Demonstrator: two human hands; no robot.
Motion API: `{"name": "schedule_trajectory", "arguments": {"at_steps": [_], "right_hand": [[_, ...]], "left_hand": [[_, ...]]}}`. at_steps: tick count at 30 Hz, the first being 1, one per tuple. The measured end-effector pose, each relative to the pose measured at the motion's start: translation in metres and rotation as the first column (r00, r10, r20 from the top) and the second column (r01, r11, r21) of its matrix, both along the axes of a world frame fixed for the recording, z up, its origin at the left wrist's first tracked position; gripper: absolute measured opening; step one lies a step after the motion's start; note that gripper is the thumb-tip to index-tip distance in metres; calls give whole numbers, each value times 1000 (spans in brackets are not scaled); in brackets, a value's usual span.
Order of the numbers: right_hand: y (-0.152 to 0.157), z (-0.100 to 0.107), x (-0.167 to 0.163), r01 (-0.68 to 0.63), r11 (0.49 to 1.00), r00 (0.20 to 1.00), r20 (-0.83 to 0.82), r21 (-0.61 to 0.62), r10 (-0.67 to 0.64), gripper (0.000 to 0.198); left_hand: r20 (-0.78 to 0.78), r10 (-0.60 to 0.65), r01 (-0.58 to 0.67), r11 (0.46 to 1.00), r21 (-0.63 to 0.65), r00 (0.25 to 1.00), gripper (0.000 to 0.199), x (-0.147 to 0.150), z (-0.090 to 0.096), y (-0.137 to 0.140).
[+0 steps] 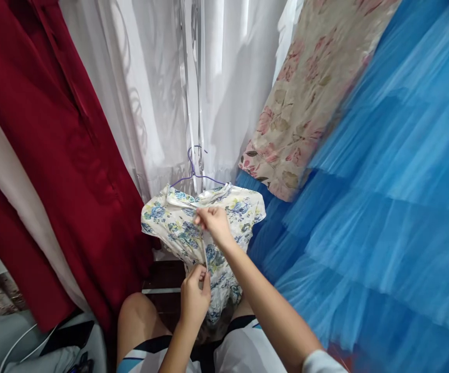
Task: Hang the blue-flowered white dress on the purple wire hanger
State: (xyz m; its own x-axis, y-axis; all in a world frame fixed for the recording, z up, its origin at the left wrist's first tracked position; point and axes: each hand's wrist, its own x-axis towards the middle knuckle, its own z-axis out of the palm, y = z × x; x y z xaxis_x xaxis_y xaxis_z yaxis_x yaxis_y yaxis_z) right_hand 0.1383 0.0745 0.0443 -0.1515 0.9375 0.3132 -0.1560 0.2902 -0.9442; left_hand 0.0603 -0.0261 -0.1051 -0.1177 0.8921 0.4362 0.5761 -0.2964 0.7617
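Note:
A white dress with blue and yellow flowers hangs in front of me on a thin purple hanger. Down its middle runs a narrow pale strip that looks like a zipper. My right hand is closed in a pinch at the upper end of this strip, just below the neckline. Lower down, my left hand pinches the dress at the strip's lower part, thumb and fingers together. The fingertips cover whatever small part each hand grips.
Dark red garments hang on the left. Behind the hanger are white curtains and a thin metal pole. On the right hang a beige floral garment and a layered blue tulle dress. A white cable lies at lower left.

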Motion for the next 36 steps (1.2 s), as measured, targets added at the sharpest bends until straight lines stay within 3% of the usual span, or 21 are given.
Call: {"name": "schedule_trajectory", "arguments": {"at_steps": [4, 9, 11, 13, 16, 17, 20, 22, 24, 27, 30, 32, 34, 36], "right_hand": [[31, 43, -3, 39, 999, 997, -67, 4, -38, 27], [31, 49, 5, 55, 996, 987, -152, 64, -45, 25], [27, 45, 10, 33, 996, 989, -147, 79, -21, 25], [21, 42, 16, 0, 996, 992, -122, 91, 11, 26], [10, 40, 23, -56, 991, 996, -60, 123, 63, 26], [6, 41, 24, -75, 987, 996, -38, 142, 81, 26], [1, 43, 23, -99, 975, 995, 19, 198, 98, 26], [5, 39, 19, -55, 970, 998, 38, 236, 47, 26], [13, 27, 15, 14, 964, 997, 70, 265, -34, 26], [23, -1, 9, 60, 967, 979, 172, 246, -105, 27], [22, -23, 8, 19, 981, 971, 231, 194, -65, 25], [14, -30, 9, -32, 985, 971, 240, 170, -10, 23], [5, -30, 10, -79, 984, 964, 262, 157, 36, 22], [-1, -30, 9, -107, 983, 957, 284, 146, 62, 22]], "left_hand": [[-221, -47, 39, 999, -37, 974, 13, 8, 6, -3], [-378, -158, 130, 987, -98, 912, 12, 14, 11, -1], [-319, -203, 195, 979, -59, 926, 11, 6, 27, 6], [-180, -167, 186, 978, 94, 969, 15, -8, 58, 19], [85, -21, -11, 932, 363, 996, 22, -34, 118, 45], [107, -14, -29, 919, 394, 994, 27, -40, 137, 54], [-40, -134, 139, 908, 395, 990, 23, -49, 176, 79], [-56, -185, 192, 902, 388, 981, 21, -46, 185, 89], [40, -182, 150, 900, 410, 983, 23, -43, 188, 93], [220, -135, 9, 870, 493, 966, 23, -54, 192, 94], [378, -20, -205, 813, 545, 926, 23, -90, 198, 99], [562, 34, -363, 795, 486, 827, 20, -121, 194, 106], [818, 34, -464, 837, 291, 574, 16, -147, 179, 113], [956, 62, -428, 901, 70, 288, 21, -158, 154, 115]]}}
